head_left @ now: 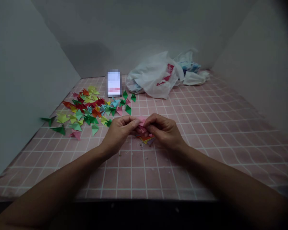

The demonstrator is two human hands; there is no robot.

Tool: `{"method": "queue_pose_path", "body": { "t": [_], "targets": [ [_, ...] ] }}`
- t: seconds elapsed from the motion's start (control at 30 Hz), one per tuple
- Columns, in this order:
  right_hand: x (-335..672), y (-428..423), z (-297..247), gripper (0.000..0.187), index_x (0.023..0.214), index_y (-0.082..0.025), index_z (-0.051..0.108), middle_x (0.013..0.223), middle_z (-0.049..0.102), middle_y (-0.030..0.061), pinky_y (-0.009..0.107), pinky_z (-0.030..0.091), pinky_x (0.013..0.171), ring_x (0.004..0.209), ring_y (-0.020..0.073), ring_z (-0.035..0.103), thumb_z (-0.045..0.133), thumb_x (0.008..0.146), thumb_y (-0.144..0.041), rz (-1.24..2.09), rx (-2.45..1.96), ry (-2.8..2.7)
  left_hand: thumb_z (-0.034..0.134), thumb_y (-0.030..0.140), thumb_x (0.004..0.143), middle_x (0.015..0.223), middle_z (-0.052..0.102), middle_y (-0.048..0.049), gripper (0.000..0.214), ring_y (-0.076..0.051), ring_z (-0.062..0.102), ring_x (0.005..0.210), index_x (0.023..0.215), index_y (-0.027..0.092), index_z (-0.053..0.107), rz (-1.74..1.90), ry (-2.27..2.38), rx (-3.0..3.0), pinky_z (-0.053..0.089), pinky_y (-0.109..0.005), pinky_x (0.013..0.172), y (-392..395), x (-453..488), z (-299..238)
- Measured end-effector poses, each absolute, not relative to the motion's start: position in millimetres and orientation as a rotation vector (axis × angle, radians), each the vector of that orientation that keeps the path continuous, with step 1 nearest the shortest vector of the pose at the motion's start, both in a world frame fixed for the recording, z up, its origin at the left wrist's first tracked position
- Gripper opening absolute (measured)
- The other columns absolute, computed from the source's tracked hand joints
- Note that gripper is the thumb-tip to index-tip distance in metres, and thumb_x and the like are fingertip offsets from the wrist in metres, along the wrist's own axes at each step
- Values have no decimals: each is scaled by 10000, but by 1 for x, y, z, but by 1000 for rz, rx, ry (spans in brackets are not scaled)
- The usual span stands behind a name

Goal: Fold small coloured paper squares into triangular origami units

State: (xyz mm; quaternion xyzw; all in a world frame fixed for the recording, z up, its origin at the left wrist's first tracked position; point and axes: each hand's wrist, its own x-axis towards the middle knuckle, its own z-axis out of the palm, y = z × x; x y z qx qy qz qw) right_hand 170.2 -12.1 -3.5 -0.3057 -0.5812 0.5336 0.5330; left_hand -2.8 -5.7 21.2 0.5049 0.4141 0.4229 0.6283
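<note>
Between my two hands is a small pink folded paper (142, 127), held above the table near its middle. My left hand (121, 132) pinches it from the left, thumb on top. My right hand (164, 129) grips its right side between thumb and curled forefinger. The fingers cover much of the paper, so its full shape is hidden. Just below the hands, a small stack of coloured paper sheets (147, 140) in orange, yellow and lilac lies on the cloth, partly covered.
Many folded paper pieces (86, 105) in several colours are spread at the left. A lit phone (114, 83) stands behind them. White plastic bags (156, 75) lie at the back. The pink checked tablecloth (139, 179) ends at the front edge; pale walls stand on three sides.
</note>
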Motion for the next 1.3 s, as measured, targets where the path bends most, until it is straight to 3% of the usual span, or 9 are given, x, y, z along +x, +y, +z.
{"method": "queue_pose_path", "body": {
  "t": [0.7, 1.13, 1.3],
  "targets": [
    [169, -9, -5, 175, 790, -202, 654, 700, 648, -24, 259, 533, 601, 609, 103, 605, 774, 805, -329, 1361, -787, -1303, 755, 277, 790, 695, 736, -30, 135, -124, 676, 644, 800, 144, 735, 978, 1042, 1244, 570, -253, 684, -4, -1, 22],
    [168, -10, -7, 144, 798, -197, 634, 730, 633, -20, 264, 523, 628, 624, 101, 595, 721, 833, -306, 1355, -788, -1338, 758, 300, 792, 695, 720, -26, 175, -125, 659, 648, 779, 132, 710, 988, 1037, 1301, 552, -253, 677, -5, -3, 17],
    [172, -6, -7, 130, 945, -218, 630, 802, 616, -22, 268, 520, 643, 662, 107, 602, 680, 844, -283, 1308, -835, -1357, 752, 316, 787, 694, 698, -16, 187, -122, 651, 644, 770, 137, 701, 1040, 1147, 1326, 557, -249, 662, -2, -4, 15]
  ]
}}
